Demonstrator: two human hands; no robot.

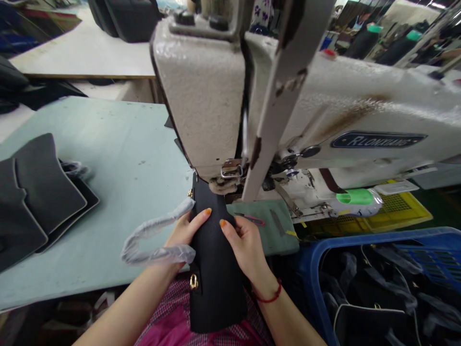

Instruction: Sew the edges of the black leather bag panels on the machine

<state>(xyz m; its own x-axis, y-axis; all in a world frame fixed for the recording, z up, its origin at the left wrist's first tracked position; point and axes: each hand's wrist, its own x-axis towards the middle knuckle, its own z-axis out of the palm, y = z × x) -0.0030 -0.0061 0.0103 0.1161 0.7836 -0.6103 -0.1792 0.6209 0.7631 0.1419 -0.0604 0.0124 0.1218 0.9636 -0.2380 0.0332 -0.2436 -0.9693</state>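
Both hands grip a black leather bag piece (215, 269) with gold hardware, its far end under the head of a white sewing machine (201, 96). My left hand (183, 233) holds the left edge, thumb on top and fingers out of sight beneath. On the opposite edge, my right hand (247, 242) pinches the leather between thumb and curled fingers. A plastic-wrapped handle (140, 240) loops out to the left from the piece, across my left wrist. The needle area is mostly hidden behind the machine head.
Dark flat leather pieces (54, 187) lie on the pale green table (118, 154) at left. A blue basket (317, 269) of black bag pieces stands at right, below a yellow crate (414, 206). Small pink-handled snips (254, 219) lie beside the machine.
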